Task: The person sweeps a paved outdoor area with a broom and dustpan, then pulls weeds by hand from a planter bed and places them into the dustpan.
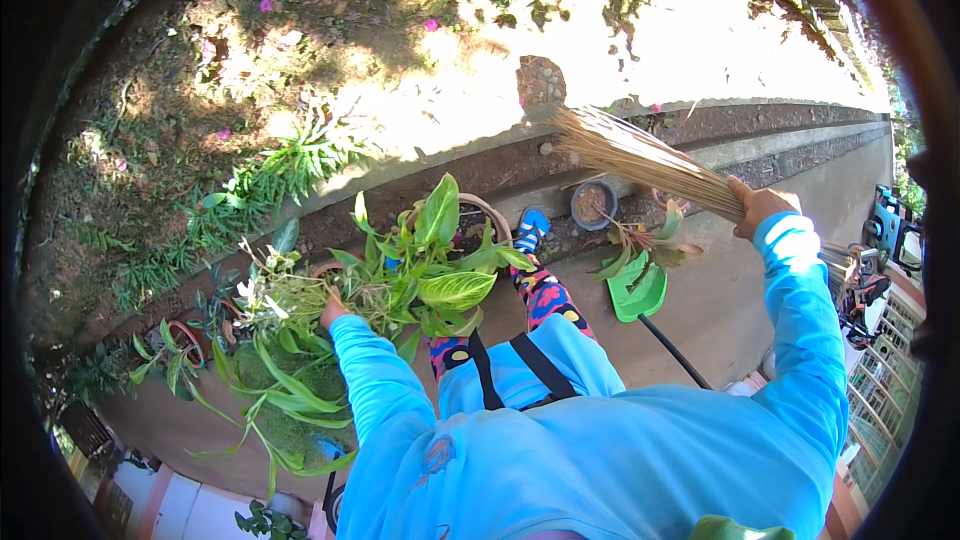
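Note:
My right hand (763,204) grips a stick broom (652,161) around its bundled end, and the loose bristle tips spread out over the drain edge to the upper left. Among the potted plants, my left hand (332,309) touches thin green stems (300,300); leaves partly hide its fingers, so its hold cannot be told. Broad-leaved green plants (439,270) stand just right of that hand. A green dustpan (637,289) with a dark handle lies on the concrete, below a plant with reddish leaves (646,244).
A dark round pot (594,205) sits near my sandalled foot (532,229). A stepped concrete drain (772,142) runs beside the walkway, with sunlit ground beyond. A terracotta pot (187,343) stands at the left. A parked vehicle (896,229) is at the far right.

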`<state>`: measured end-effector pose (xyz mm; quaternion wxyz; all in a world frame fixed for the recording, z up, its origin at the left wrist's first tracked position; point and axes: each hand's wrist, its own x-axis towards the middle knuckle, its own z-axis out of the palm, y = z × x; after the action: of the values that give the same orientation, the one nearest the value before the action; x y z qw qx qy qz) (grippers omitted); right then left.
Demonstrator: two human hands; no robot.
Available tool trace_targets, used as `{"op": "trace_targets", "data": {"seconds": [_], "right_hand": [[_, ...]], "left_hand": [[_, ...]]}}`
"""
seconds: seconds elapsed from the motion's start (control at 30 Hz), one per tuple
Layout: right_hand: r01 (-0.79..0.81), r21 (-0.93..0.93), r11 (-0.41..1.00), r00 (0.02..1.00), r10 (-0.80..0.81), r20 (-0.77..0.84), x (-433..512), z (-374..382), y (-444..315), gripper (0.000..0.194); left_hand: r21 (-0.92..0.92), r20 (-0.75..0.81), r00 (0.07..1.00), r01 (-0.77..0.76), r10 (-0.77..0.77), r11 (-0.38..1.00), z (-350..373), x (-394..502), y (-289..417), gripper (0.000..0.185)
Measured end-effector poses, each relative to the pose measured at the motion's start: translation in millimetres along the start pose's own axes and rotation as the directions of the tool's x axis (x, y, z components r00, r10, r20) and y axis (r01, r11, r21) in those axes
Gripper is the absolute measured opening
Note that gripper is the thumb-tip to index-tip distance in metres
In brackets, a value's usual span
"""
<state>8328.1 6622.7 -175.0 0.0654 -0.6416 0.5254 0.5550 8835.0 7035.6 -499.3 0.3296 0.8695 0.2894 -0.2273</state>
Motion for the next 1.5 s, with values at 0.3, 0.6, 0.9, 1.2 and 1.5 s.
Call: {"op": "trace_targets", "data": {"seconds": [0.3,0.6,0.9,1.2,1.5], "right_hand": [[0.481,0.472,0.739,0.874,-0.45,-0.186,-3,18,-155,0.089],[-0.013,0.695,0.719,0.996,-0.054,0.075,91,116,-153,0.085],[-0.064,0.742,0.667,0.998,0.045,0.046,-36,180,-76,0.091],[0.076,0.746,0.662,0.977,-0.201,0.078,90,176,-118,0.08],[-0.162,0.792,0.589,0.985,0.139,0.098,-5,253,23,0.094]], "left_hand": [[-0.032,0.016,0.994,0.108,-0.107,0.994,10,-2,10,0.051],[-0.023,0.054,0.998,0.039,-0.038,0.999,15,-26,39,0.056],[0.323,0.068,0.94,-0.338,0.335,0.884,39,-36,76,0.05],[0.04,0.167,0.873,-0.471,0.459,0.881,46,-115,119,0.046],[-0.382,0.553,0.719,-0.231,0.422,0.895,48,-245,134,0.042]]}}
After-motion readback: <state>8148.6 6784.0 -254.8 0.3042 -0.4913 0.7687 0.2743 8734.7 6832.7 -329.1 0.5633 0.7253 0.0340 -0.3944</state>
